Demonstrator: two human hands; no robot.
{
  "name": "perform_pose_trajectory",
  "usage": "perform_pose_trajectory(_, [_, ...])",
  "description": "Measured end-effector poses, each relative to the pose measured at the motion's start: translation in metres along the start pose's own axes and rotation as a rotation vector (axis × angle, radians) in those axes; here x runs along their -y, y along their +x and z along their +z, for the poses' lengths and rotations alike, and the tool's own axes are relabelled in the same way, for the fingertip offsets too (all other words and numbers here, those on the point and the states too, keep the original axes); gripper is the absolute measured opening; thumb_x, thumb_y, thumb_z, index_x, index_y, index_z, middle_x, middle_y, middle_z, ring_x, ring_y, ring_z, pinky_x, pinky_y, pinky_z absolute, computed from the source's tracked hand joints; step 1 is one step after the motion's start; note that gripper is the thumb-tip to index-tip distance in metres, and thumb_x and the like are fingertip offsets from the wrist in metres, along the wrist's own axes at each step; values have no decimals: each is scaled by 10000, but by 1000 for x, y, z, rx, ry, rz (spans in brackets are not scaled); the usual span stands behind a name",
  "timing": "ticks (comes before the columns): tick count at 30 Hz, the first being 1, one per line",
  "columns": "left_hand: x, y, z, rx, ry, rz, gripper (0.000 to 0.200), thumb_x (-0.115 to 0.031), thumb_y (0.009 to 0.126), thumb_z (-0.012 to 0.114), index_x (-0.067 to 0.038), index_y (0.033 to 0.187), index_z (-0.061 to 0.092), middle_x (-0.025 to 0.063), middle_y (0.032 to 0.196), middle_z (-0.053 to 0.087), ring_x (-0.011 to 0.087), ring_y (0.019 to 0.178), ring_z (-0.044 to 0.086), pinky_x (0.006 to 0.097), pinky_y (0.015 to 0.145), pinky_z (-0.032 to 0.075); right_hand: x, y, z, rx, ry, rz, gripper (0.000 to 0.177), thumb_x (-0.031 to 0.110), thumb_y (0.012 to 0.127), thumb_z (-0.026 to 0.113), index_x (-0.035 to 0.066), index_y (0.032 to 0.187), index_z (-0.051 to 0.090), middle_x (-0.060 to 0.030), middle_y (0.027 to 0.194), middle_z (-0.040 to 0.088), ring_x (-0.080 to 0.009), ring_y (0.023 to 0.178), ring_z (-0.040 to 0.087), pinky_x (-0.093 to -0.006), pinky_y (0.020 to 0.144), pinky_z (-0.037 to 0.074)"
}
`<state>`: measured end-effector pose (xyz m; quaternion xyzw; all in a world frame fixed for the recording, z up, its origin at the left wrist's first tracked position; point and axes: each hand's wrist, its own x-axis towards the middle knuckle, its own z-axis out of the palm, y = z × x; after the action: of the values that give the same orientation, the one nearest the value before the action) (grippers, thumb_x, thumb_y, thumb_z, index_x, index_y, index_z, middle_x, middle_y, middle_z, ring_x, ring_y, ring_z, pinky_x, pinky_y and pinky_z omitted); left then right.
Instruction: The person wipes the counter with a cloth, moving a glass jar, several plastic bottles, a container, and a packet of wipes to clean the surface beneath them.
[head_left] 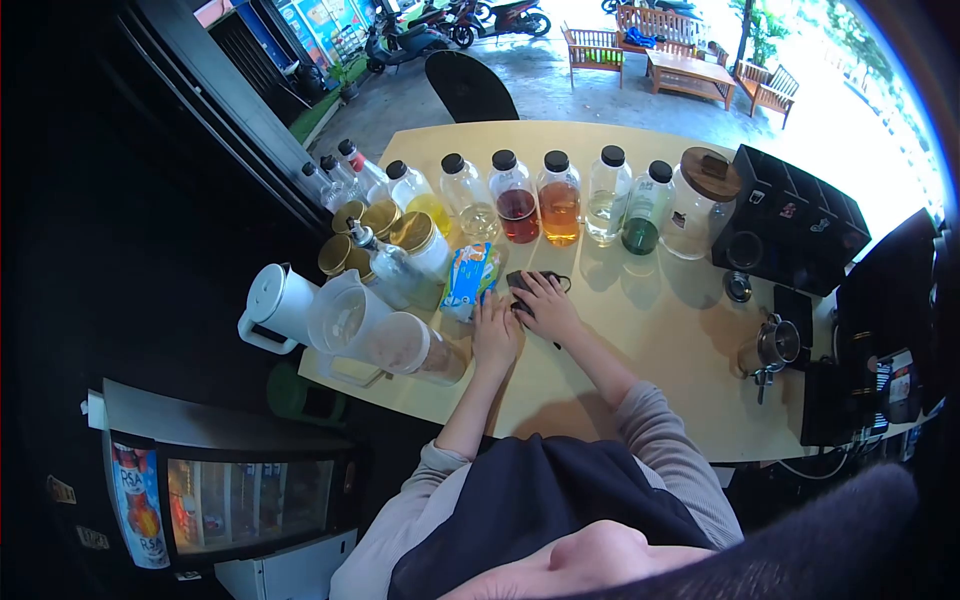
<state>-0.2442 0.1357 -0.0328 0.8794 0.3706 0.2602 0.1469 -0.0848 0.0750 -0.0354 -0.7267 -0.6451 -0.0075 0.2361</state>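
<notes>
My right hand (pixel 550 308) lies with its fingers spread over a small black item (pixel 519 283) with a thin loop at its side. The item's kind is mostly hidden by the hand. Close beside it, my left hand (pixel 494 328) rests on the table with fingers stretched forward. Its fingertips are right at the lower edge of a blue and green wipes pack (pixel 470 275). Behind the hands stand black-capped bottles, among them one of red liquid (pixel 518 212) and one of amber liquid (pixel 559 210).
Gold-lidded jars (pixel 413 232), a clear pitcher (pixel 345 312) and a white kettle (pixel 275 302) crowd the left side of the table (pixel 640 330). On the right are a wooden-lidded jar (pixel 690 220), a black organizer (pixel 795 215) and a metal cup (pixel 777 342). A fridge (pixel 250 500) stands lower left.
</notes>
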Motion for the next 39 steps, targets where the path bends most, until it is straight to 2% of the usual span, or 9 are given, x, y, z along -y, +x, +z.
perform_pose_trajectory(5, [9, 0, 2, -4, 24, 8, 428, -278, 1045, 411, -87, 1393, 571, 208, 1571, 354, 441, 1470, 263, 555, 1185, 261, -2, 29, 14, -25, -13, 69, 504, 430, 943, 581, 210, 1395, 547, -101, 1578, 391, -302, 1482, 320, -506, 1220, 226])
perform_pose_trajectory(8, [-3, 0, 0, -72, 60, 64, 411, -264, 1032, 441, -65, 1355, 599, 208, 1512, 423, 432, 1411, 343, 538, 1162, 303, -1, 33, 15, -29, -35, 97, 495, 424, 949, 572, 210, 1395, 555, -94, 1584, 386, -298, 1487, 312, -505, 1220, 229])
perform_pose_trajectory(10, [-14, 5, -4, -101, -29, 56, 367, -242, 1010, 480, -44, 1272, 645, 187, 1357, 547, 400, 1281, 456, 512, 1086, 382, -1, 31, 10, 7, -19, 77, 505, 366, 941, 590, 202, 1415, 532, -105, 1605, 344, -317, 1491, 300, -511, 1222, 224])
perform_pose_trajectory(13, [-27, 14, -15, -95, -80, 78, 313, -205, 986, 514, -33, 1195, 671, 154, 1201, 612, 366, 1139, 524, 487, 999, 433, -3, 20, 5, 41, -18, 30, 513, 347, 942, 588, 174, 1421, 525, -115, 1611, 334, -315, 1496, 289, -512, 1225, 217])
perform_pose_trajectory(16, [-28, 31, -12, -177, -138, 142, 284, -183, 983, 516, -29, 1167, 669, 139, 1156, 627, 356, 1097, 548, 478, 973, 442, -2, 2, 0, 59, -68, 9, 533, 389, 933, 600, 182, 1419, 524, -107, 1584, 387, -301, 1480, 328, -513, 1217, 238])
perform_pose_trajectory(24, [-36, 85, 8, -321, -242, 107, 361, -188, 1022, 483, 26, 1302, 559, 235, 1288, 567, 416, 1223, 504, 492, 1069, 389, -25, -4, -19, 79, 85, -105, 456, 359, 930, 610, 128, 1323, 613, -119, 1541, 449, -297, 1451, 376, -479, 1208, 265])
perform_pose_trajectory(33, [-68, 147, -4, -506, -426, 136, 522, -206, 1016, 540, 21, 1462, 392, 270, 1478, 412, 427, 1380, 389, 509, 1156, 309, -28, 16, -16, 6, 53, 9, 404, 319, 945, 584, 107, 1286, 632, -138, 1516, 467, -314, 1457, 362, -492, 1213, 253])
perform_pose_trajectory(35, [-74, 165, -11, -567, -414, 140, 602, -221, 997, 579, 22, 1492, 339, 270, 1504, 378, 428, 1400, 365, 520, 1167, 300, -26, 15, -16, -19, 21, 7, 439, 378, 953, 589, 174, 1341, 609, -108, 1535, 458, -298, 1444, 389, -479, 1197, 280])
perform_pose_trajectory(39, [-82, 201, -15, -547, -367, 131, 728, -255, 930, 666, 56, 1486, 314, 290, 1459, 405, 446, 1377, 381, 521, 1154, 325, -27, 16, -14, -16, 27, 0, 452, 386, 963, 579, 197, 1374, 591, -103, 1541, 451, -296, 1444, 389, -477, 1196, 278])
